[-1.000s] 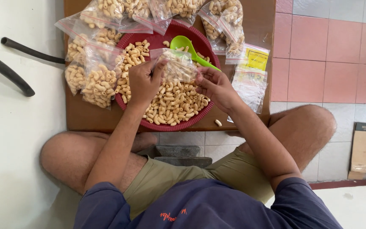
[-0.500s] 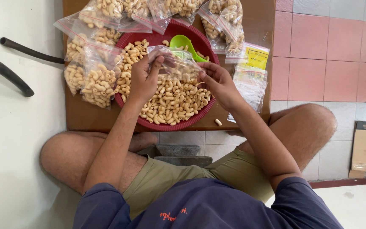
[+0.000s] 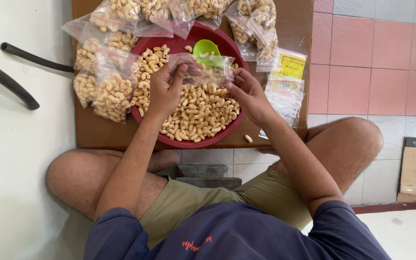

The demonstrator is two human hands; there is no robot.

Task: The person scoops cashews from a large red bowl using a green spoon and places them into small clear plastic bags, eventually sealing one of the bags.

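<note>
The left hand (image 3: 165, 89) and right hand (image 3: 246, 91) each pinch one end of a clear bag (image 3: 203, 70), stretching it level over the red bowl (image 3: 188, 142), so spilled pieces would drop back among the macaroni snacks (image 3: 201, 113). One green scoop (image 3: 206, 49) lies in the bowl. About seven filled bags (image 3: 109, 91) ring it on the wooden board (image 3: 97, 135); one stack of empty bags (image 3: 285, 94) waits right.

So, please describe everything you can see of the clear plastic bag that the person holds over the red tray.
The clear plastic bag is small, thin and see-through. It is held flat above the red tray of curved snack pieces: the left hand pinches its left edge, the right hand its right. It looks partly filled with pale pieces, and the green scoop shows behind it.
</note>
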